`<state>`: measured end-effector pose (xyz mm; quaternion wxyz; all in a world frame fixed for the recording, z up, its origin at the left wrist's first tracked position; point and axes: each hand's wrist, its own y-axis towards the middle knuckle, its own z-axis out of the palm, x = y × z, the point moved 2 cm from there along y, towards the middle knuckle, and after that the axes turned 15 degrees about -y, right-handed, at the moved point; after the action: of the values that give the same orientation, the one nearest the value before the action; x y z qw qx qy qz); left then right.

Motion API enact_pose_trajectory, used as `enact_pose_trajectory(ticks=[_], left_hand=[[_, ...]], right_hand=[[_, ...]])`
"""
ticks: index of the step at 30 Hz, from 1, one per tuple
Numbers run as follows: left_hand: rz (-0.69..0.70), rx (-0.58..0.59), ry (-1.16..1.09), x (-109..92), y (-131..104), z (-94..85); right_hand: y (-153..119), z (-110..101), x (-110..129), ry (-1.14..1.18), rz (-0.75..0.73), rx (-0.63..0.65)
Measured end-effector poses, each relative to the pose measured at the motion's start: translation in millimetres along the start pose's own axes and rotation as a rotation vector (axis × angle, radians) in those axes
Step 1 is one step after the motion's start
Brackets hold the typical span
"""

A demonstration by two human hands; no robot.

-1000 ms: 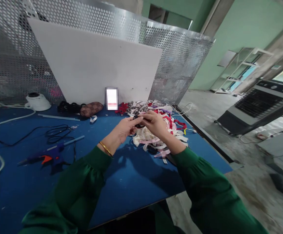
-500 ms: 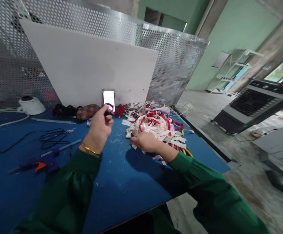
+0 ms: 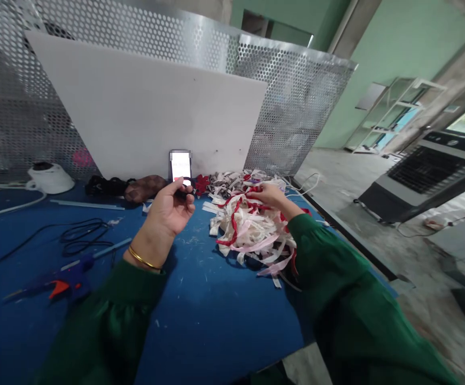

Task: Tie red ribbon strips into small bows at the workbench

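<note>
The left hand (image 3: 168, 214) is up over the blue table (image 3: 200, 321), with its palm partly showing and its fingers curled. It pinches a small, dark loop (image 3: 186, 186) between the thumb and fingers, right in front of the lower part of a bright phone (image 3: 180, 160). The phone stands up near a big white board (image 3: 148, 107). A gold bangle (image 3: 144, 260) goes around the left wrist. The right hand (image 3: 272, 197) reaches over the far side of a messy pile of strips (image 3: 256, 230), with its fingers bent down at some red bits. I cannot tell if those fingers grip a strip or only touch it. The pile sits on the table, to the right of the left hand, and has white, cream, pink and red strips all mixed up. A long red strip (image 3: 234, 224) bends over the front of it. More gray and white scraps (image 3: 226, 184) lie behind, and a small red thing (image 3: 202, 184) lies between them and the phone. On the left side of the table, there is a blue glue gun (image 3: 74, 278) with an orange trigger, near a black cord (image 3: 82, 235). A brown pouch (image 3: 146, 188) lies just left of the phone.
</note>
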<state>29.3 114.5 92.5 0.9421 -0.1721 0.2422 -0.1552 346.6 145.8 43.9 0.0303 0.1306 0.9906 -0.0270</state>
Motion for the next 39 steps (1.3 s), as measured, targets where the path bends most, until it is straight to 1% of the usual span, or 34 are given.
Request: enact_pose_trajectory(ticks=[1, 2, 4, 6, 7, 8, 10, 11, 12, 13, 14, 16, 17, 18, 19, 20, 21, 22, 23, 24, 26, 28, 29, 31, 32, 33, 35, 37, 38, 39], left_hand=[[0.0, 0.008, 0.007, 0.9, 1.2, 0.5], [-0.003, 0.015, 0.015, 2.0, 2.2, 0.8], [-0.015, 0.022, 0.031, 4.4, 3.6, 0.9], [-0.029, 0.024, 0.043, 6.7, 3.8, 0.8], [-0.035, 0.027, 0.046, 7.5, 3.4, 0.9], [-0.041, 0.031, 0.047, 7.9, 2.7, 1.0], [-0.048, 0.046, 0.045, 7.3, 0.9, 1.7], [-0.047, 0.055, 0.044, 6.5, -0.1, 2.1], [-0.044, 0.062, 0.042, 5.5, -1.1, 2.4], [-0.04, 0.069, 0.04, 4.5, -2.0, 2.7], [-0.037, 0.074, 0.039, 3.8, -2.7, 3.0], [-0.037, 0.078, 0.04, 3.3, -3.9, 3.4], [-0.037, 0.081, 0.04, 3.6, -4.3, 3.6], [-0.037, 0.085, 0.041, 4.3, -4.7, 3.8], [-0.036, 0.09, 0.041, 5.3, -5.2, 4.0], [-0.037, 0.096, 0.04, 6.5, -5.6, 4.3], [-0.04, 0.102, 0.039, 7.9, -6.1, 4.5], [-0.046, 0.107, 0.038, 9.4, -6.6, 4.6], [-0.054, 0.11, 0.038, 10.7, -7.0, 4.7], [-0.06, 0.111, 0.038, 11.7, -7.5, 4.8], [-0.066, 0.111, 0.04, 12.8, -7.8, 4.7], [-0.061, 0.107, 0.041, 12.7, -7.3, 4.2], [-0.059, 0.105, 0.043, 12.4, -6.8, 3.8], [-0.054, 0.103, 0.044, 12.0, -5.4, 3.0], [-0.054, 0.101, 0.044, 11.9, -4.7, 2.6], [-0.054, 0.099, 0.044, 12.0, -4.0, 2.2], [-0.055, 0.095, 0.043, 12.5, -2.8, 1.4], [-0.054, 0.09, 0.042, 12.9, -1.8, 0.7], [-0.051, 0.087, 0.041, 13.0, -1.3, 0.3], [-0.048, 0.085, 0.038, 13.2, -1.0, 0.0]], right_hand=[[-7.8, 2.2, 12.6, -0.016, -0.073, -0.056], [-17.4, 4.8, 27.0, -0.022, -0.114, -0.092], [-40.6, 11.8, 59.3, -0.016, -0.162, -0.117], [-68.4, 20.3, 94.3, -0.028, -0.326, -0.14], [-83.2, 24.9, 110.7, -0.04, -0.44, -0.133], [-98.0, 28.4, 124.8, -0.051, -0.548, -0.158], [-124.9, 32.6, 144.4, -0.105, -0.785, -0.201], [-134.9, 32.2, 148.0, -0.128, -0.856, -0.234], [-141.7, 30.0, 147.1, -0.146, -0.89, -0.271], [-144.8, 25.9, 141.6, -0.155, -0.887, -0.318], [-144.1, 20.3, 131.7, -0.158, -0.846, -0.371], [-132.7, 6.8, 100.7, -0.141, -0.659, -0.491], [-123.3, 0.6, 81.1, -0.133, -0.513, -0.534], [-112.6, -4.2, 60.5, -0.124, -0.335, -0.545], [-102.0, -6.8, 41.0, -0.114, -0.167, -0.512], [-92.6, -6.8, 24.4, -0.106, -0.029, -0.431], [-85.4, -4.4, 12.7, -0.096, 0.059, -0.312], [-81.6, -0.3, 7.2, -0.078, 0.08, -0.197], [-81.4, 4.7, 8.1, -0.053, 0.04, -0.102], [-85.1, 10.2, 15.1, -0.025, -0.042, -0.036], [-102.8, 20.3, 41.5, 0.008, -0.266, -0.002], [-128.2, 25.9, 72.8, -0.048, -0.472, -0.126], [-141.1, 27.5, 86.9, -0.087, -0.588, -0.165], [-161.6, 26.0, 105.1, -0.181, -0.731, -0.208], [-168.1, 22.9, 108.7, -0.218, -0.755, -0.202], [-172.5, 18.6, 109.1, -0.236, -0.759, -0.171], [-177.5, 7.9, 104.2, -0.194, -0.769, -0.044], [-180.9, -2.8, 96.9, -0.074, -0.859, 0.101], [-181.2, -7.5, 93.1, -0.016, -0.922, 0.156], [-179.3, -11.7, 88.8, 0.03, -0.98, 0.186]])
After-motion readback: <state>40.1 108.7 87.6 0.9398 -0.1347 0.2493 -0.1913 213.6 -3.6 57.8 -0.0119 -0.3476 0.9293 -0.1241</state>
